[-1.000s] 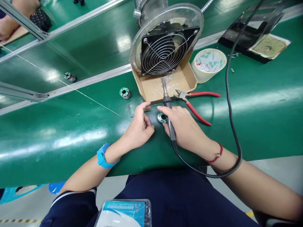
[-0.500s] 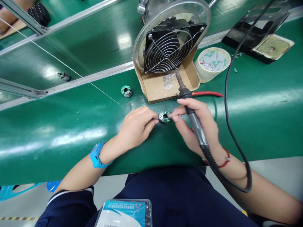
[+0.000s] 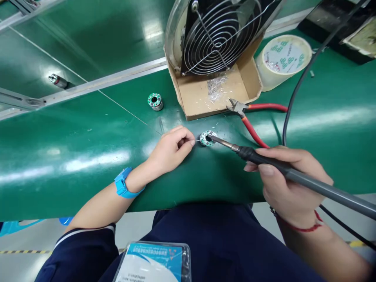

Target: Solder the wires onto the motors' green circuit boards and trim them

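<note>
The grey-and-black soldering iron [image 3: 311, 183], gripped by the right hand [image 3: 293, 196], has been lowered to the ring-shaped green circuit board [image 3: 204, 138] on the worktop [image 3: 88, 141]; beside it, thin silvery wire [image 3: 197, 141] is pinched by the left hand [image 3: 169, 151]. The board could be scorched by lingering heat.

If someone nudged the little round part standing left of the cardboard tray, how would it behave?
The round part would probably slide upright under a gentle push, since it stands on end on the smooth green table. Tipped over, it might roll, as its side looks cylindrical. The small components on its green top look easy to damage.
</note>
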The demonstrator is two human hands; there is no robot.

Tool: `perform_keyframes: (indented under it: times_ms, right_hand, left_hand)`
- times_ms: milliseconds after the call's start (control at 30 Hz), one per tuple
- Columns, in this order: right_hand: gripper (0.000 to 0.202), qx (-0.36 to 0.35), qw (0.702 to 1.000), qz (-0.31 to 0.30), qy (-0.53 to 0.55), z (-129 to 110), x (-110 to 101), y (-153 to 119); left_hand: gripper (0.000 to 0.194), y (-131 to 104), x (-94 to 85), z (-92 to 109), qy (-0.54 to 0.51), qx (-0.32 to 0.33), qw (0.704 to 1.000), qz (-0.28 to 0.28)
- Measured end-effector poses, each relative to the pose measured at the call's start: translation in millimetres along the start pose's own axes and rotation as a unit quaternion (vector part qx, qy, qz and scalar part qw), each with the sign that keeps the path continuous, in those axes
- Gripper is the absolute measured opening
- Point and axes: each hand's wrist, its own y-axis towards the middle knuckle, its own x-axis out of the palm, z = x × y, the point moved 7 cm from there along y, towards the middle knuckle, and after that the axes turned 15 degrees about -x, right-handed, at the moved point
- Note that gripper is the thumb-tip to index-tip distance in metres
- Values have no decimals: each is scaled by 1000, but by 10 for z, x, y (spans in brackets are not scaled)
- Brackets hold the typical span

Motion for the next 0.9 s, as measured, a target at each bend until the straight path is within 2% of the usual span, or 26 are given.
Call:
perform_keyframes:
  times_ms: [100,300,500,667,767,867,900]
  right_hand:
    - [22,5,1000,-7,-3,-16,14,-38]
    - [20,40,999,-11,-18,8,8,-81]
    - [18,46,997,-25,-49,6,-6,-91]
    - [21,36,996,-36,-67,-21,-12,-88]
    - [23,32,996,-37,-72,-36,-30,-88]
    - [22,38,996,-41,-75,-33,-40,-84]
    - [22,39,995,-45,-78,-33,-39,-79]
  left_hand:
    - [14,-23,-7,53,46,21,998,36]
    - [14,-44,19,137,91,60,992,60]
    - [11,-40,95,180,173,89,980,51]
    - [23,-55,169,165,258,90,961,32]
    - [21,-56,173,163,248,81,965,20]
    - [5,-27,127,168,176,57,983,12]
    - [14,-12,117,166,150,48,987,5]
